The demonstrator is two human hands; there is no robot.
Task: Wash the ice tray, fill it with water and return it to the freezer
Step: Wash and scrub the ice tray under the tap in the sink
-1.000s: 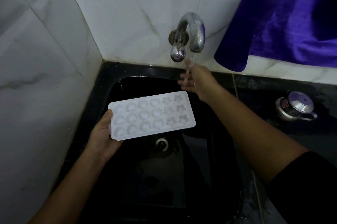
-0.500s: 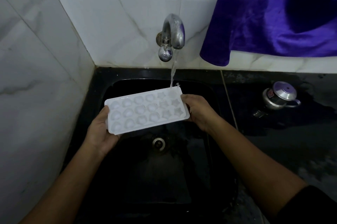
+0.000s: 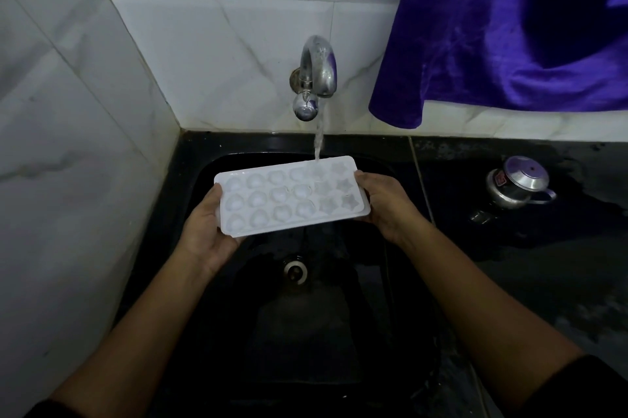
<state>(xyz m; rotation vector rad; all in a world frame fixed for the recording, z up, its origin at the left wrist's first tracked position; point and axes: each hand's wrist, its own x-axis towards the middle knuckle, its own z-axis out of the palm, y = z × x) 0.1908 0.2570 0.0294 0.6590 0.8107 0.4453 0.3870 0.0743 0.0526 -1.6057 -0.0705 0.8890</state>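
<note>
Head view, frame centre: ice tray [image 3: 291, 199] over the sink [image 3: 190, 159], left hand [image 3: 208, 230] and right hand [image 3: 385, 203] gripping its ends, level so tap [image 3: 317, 72] water lands in cavities.

One tray [image 3: 292, 198], one tap [image 3: 318, 68], one pot [image 3: 513, 187]
</note>
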